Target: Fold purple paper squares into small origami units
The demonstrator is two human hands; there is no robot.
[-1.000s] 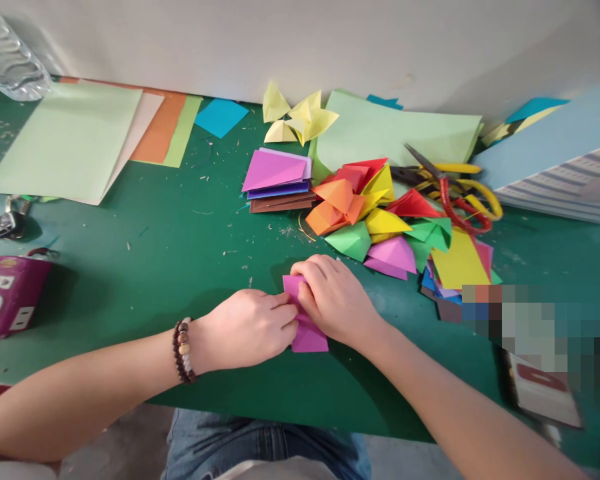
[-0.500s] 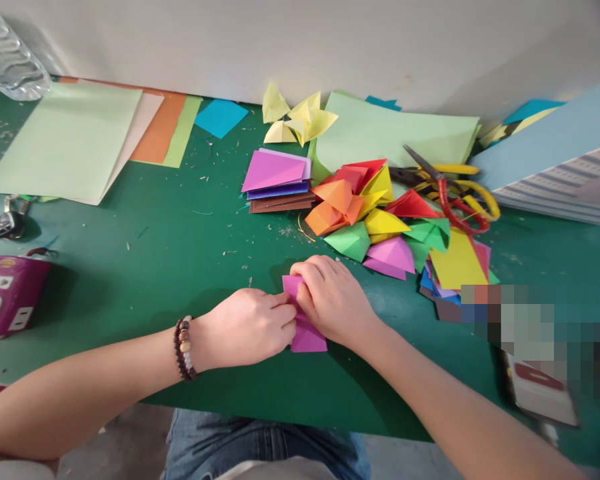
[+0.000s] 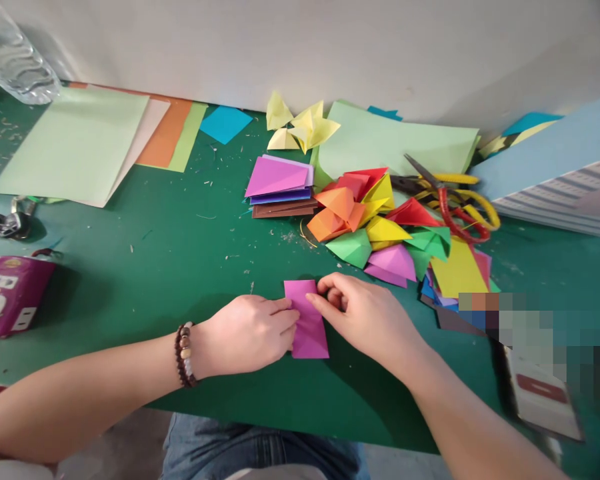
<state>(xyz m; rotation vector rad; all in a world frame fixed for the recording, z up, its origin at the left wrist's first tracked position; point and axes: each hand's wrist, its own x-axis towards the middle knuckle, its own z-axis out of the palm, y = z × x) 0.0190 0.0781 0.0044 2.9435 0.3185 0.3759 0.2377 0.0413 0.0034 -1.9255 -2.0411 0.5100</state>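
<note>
A folded rectangle of magenta paper (image 3: 309, 327) lies flat on the green cutting mat (image 3: 145, 267), just in front of me. My left hand (image 3: 250, 335) rests on its left edge, fingertips pressing the paper down. My right hand (image 3: 360, 320) has lifted clear of the paper's top right corner, with its thumb and fingers apart and nothing in them. Beside that hand stands a heap of folded colored paper pieces (image 3: 370, 227).
Red-and-yellow-handled scissors (image 3: 455, 207) lie beyond the heap. Stacked paper squares (image 3: 275, 180) and loose paper sheets (image 3: 75, 143) lie on the mat. A plastic bottle (image 3: 15, 60) stands at the far left, and a purple box (image 3: 13, 297) sits at the left.
My right hand has moved off the magenta paper, up and to the right, uncovering it. The left hand stays on the paper, and the view has shifted slightly.
</note>
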